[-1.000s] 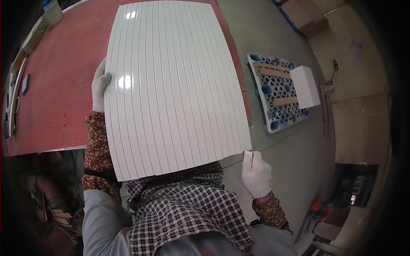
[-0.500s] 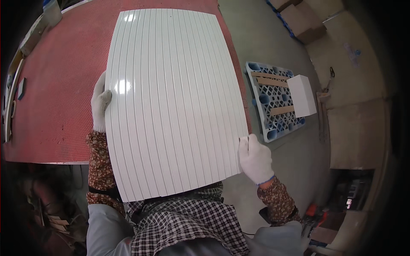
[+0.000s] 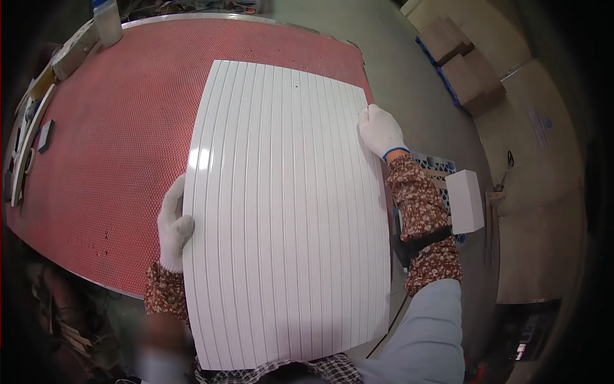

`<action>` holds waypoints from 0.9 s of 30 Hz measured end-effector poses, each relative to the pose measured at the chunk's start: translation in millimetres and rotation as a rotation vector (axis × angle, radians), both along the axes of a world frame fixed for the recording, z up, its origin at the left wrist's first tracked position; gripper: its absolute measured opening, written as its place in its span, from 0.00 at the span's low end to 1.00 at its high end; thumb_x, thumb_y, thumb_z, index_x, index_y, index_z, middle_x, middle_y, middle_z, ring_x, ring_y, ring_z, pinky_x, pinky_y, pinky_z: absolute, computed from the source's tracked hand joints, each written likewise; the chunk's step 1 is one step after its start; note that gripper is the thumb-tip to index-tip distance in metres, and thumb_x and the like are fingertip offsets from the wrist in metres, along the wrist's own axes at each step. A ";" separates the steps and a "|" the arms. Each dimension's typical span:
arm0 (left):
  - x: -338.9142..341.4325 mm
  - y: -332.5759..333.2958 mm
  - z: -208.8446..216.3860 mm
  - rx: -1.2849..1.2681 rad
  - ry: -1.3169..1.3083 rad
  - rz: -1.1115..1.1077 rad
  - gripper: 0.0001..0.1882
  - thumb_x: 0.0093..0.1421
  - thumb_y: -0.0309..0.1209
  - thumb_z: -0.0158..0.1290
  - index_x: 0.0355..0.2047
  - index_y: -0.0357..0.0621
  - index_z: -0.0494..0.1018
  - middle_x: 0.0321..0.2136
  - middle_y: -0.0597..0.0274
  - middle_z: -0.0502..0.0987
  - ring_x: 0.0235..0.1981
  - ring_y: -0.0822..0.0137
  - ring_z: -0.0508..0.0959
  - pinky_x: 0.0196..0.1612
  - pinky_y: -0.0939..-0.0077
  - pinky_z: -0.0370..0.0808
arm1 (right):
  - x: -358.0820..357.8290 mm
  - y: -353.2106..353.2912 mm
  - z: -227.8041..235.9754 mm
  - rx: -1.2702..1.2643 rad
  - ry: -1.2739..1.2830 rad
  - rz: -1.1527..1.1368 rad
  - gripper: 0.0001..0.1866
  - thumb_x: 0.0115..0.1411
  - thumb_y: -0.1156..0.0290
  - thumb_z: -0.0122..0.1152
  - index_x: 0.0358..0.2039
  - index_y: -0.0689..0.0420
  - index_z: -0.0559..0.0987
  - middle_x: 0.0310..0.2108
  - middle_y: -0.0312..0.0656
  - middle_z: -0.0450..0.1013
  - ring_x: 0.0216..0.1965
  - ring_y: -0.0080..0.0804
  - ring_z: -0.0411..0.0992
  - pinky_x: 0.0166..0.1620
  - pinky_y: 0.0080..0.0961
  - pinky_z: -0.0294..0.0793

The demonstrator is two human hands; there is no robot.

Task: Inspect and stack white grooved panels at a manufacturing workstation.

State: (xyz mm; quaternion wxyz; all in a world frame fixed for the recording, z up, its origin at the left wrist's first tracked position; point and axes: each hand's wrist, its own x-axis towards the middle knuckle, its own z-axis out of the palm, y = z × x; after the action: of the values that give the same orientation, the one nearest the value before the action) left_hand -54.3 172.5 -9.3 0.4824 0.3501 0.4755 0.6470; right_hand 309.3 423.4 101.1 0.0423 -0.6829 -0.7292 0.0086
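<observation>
A bottle (image 3: 109, 27) stands at the far left of the red surface (image 3: 118, 144). My left grip (image 3: 174, 227) holds the white board (image 3: 288, 211) by its left edge, over the surface's near right. My right grip (image 3: 380, 131) is closed by the far right corner; around what, I can't tell. I think I'm working that edge; moving on calls for a steady left hold. My right arm (image 3: 419, 205) hides some pallet (image 3: 441, 165) near a white box (image 3: 467, 201).

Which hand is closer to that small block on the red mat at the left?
Left. The left hand holds the left edge of the white ribbed panel, right of the small block; the right hand is farther, across the panel at its right edge.
</observation>
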 end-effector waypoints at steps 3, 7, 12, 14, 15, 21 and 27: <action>2.8 0.4 9.0 0.006 -0.068 0.006 0.46 0.44 0.20 0.46 0.70 0.32 0.60 0.65 0.42 0.66 0.70 0.50 0.65 0.73 0.53 0.59 | -3.9 49.6 5.0 0.027 0.007 0.016 0.24 0.71 0.57 0.43 0.50 0.63 0.80 0.51 0.62 0.78 0.54 0.61 0.76 0.58 0.51 0.74; 5.3 -2.7 15.4 0.059 -0.001 -0.044 0.43 0.50 0.26 0.50 0.69 0.31 0.60 0.64 0.43 0.68 0.67 0.52 0.68 0.71 0.53 0.63 | -7.4 89.1 6.7 0.039 0.032 0.051 0.25 0.70 0.58 0.43 0.50 0.63 0.81 0.51 0.62 0.77 0.54 0.61 0.75 0.59 0.50 0.73; 0.9 -8.9 4.2 0.117 0.033 -0.042 0.43 0.55 0.39 0.58 0.69 0.34 0.60 0.63 0.44 0.68 0.65 0.53 0.69 0.68 0.52 0.67 | -20.3 121.4 -3.4 0.031 0.002 0.083 0.23 0.68 0.61 0.43 0.48 0.64 0.83 0.52 0.62 0.77 0.55 0.60 0.75 0.60 0.49 0.73; -3.4 -10.5 -1.7 0.092 0.044 -0.055 0.43 0.55 0.39 0.58 0.69 0.35 0.60 0.64 0.44 0.68 0.67 0.52 0.68 0.69 0.52 0.65 | -24.0 119.0 -2.3 0.021 -0.186 0.213 0.21 0.68 0.67 0.43 0.47 0.64 0.83 0.52 0.61 0.77 0.55 0.60 0.75 0.59 0.48 0.75; -4.5 -10.0 -5.1 0.084 0.058 -0.050 0.43 0.55 0.39 0.58 0.69 0.35 0.60 0.64 0.44 0.68 0.67 0.51 0.67 0.70 0.52 0.65 | -26.5 118.3 -2.2 0.026 -0.248 0.245 0.21 0.68 0.69 0.43 0.47 0.65 0.83 0.51 0.61 0.78 0.55 0.60 0.75 0.59 0.48 0.76; -7.2 -16.7 -1.3 0.058 -0.027 -0.111 0.41 0.53 0.28 0.54 0.69 0.34 0.60 0.65 0.44 0.66 0.69 0.51 0.65 0.72 0.52 0.62 | -7.7 44.4 -7.3 0.036 0.004 0.027 0.26 0.69 0.58 0.41 0.45 0.67 0.81 0.50 0.66 0.76 0.53 0.65 0.74 0.58 0.52 0.72; 8.1 -16.6 33.4 0.006 0.014 -0.046 0.41 0.50 0.25 0.48 0.68 0.31 0.61 0.62 0.41 0.68 0.65 0.50 0.70 0.69 0.55 0.68 | 16.1 -98.3 16.9 -0.062 0.027 -0.030 0.24 0.72 0.57 0.41 0.47 0.65 0.78 0.46 0.65 0.79 0.50 0.65 0.77 0.55 0.54 0.74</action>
State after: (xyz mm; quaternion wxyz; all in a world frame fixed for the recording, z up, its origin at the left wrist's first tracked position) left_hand -46.2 155.9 24.1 0.4926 0.3668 0.4686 0.6350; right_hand 325.5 325.0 118.0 0.0312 -0.6945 -0.7177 0.0401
